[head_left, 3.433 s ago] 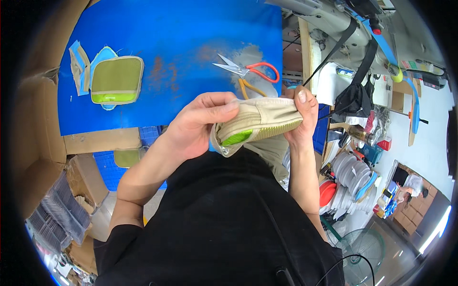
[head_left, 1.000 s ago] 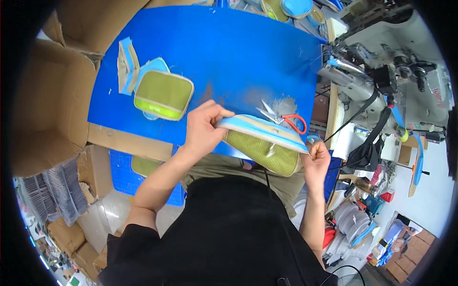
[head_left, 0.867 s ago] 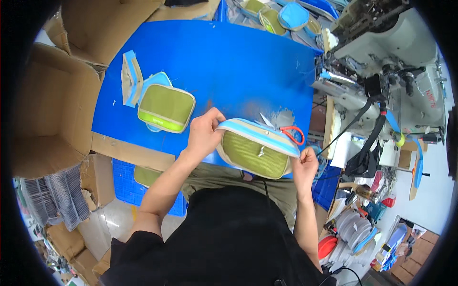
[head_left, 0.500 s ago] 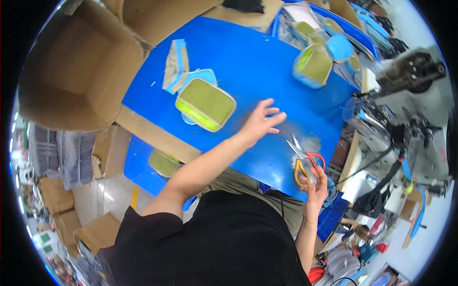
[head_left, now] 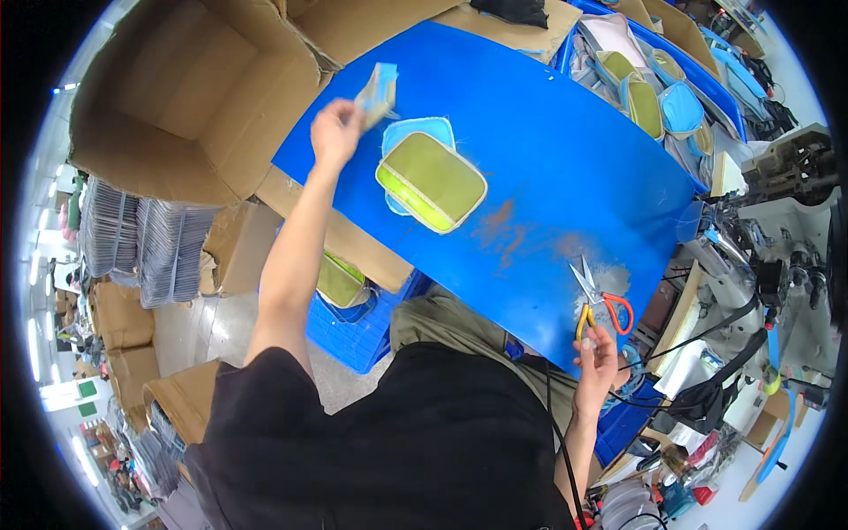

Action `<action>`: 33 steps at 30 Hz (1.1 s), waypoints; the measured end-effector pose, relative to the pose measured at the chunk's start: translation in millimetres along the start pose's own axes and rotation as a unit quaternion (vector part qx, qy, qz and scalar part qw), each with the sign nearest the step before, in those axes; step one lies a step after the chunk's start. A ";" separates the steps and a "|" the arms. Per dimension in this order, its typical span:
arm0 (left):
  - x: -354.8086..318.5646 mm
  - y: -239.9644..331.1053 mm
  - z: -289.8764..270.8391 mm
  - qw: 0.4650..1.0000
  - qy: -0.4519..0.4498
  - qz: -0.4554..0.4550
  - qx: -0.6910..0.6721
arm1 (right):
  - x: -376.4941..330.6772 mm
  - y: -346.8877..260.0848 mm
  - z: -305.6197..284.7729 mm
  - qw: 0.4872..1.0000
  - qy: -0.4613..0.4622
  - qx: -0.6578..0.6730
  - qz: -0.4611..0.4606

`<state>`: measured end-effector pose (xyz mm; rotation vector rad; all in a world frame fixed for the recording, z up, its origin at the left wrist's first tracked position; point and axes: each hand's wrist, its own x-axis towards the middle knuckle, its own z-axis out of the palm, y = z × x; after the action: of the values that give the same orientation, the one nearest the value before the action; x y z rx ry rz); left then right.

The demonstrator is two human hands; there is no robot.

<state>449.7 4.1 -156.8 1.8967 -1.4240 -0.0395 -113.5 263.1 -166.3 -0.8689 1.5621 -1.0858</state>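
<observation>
A light-blue fabric piece [head_left: 378, 91] is pinched in the left hand [head_left: 336, 131] while the scissors [head_left: 596, 300] are only loosely fingered by the right hand [head_left: 596, 353], so they could easily get nudged off the counter [head_left: 548, 141] edge.

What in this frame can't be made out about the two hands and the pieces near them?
- Head view: the left hand grips a small blue and tan piece; motion blur hides its shape.
- The right hand is beside the scissors; whether fingers touch the handles is too small to tell.
- The blue panel is mostly hidden under the green pouch.
</observation>
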 end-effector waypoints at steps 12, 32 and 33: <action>-171.4 290.9 -32.4 0.521 -0.341 -0.220 -0.751 | 5.4 -163.1 108.4 0.911 -0.087 -0.166 -0.368; -126.4 266.3 18.1 0.363 -0.355 -0.305 -0.806 | -22.8 -131.6 39.7 0.917 -0.146 -0.266 -0.259; -128.4 267.4 19.6 0.334 -0.358 -0.304 -0.817 | -23.9 -134.4 37.4 0.886 -0.155 -0.293 -0.323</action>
<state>174.8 74.4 -68.2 0.2490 -0.1975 -2.0050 -69.5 231.3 -35.6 -1.9807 1.3590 -0.8379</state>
